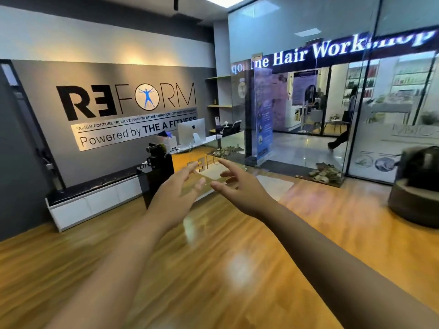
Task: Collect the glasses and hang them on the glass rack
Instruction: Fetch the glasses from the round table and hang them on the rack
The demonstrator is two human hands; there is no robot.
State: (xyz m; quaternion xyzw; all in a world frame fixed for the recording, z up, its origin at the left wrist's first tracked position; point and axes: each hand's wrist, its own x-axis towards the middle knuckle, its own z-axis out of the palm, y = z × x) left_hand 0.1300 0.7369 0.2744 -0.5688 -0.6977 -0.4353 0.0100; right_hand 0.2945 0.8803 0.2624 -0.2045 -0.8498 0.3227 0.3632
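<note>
We see two bare arms reaching forward over a glossy wooden floor [237,269] in a reception room. The left hand [177,189] and the right hand [237,186] are raised side by side, close together but apart, palms turned toward each other. The fingers of both are spread and only loosely bent, and neither hand holds anything; both are released. The view is blurred by motion, so finer finger detail cannot be told.

We find no drinking glasses and no glass rack, so their place cannot be told.

Beyond the fingertips stands an orange-fronted reception desk [187,160]; on its top, above and behind the hands, stands a silver flat-screen desktop computer [192,131]. Left of the left hand are a black coffee machine [154,155] and, further left, a low white cabinet with a dark top [95,198]. Behind these a grey wall bears a large black "REFORM" wall sign [126,102]. Right of the right hand a clear glass partition wall [308,103] shows a shop front beyond it. At the far right, well apart from the hands, sits a dark rounded pouffe [418,193].
</note>
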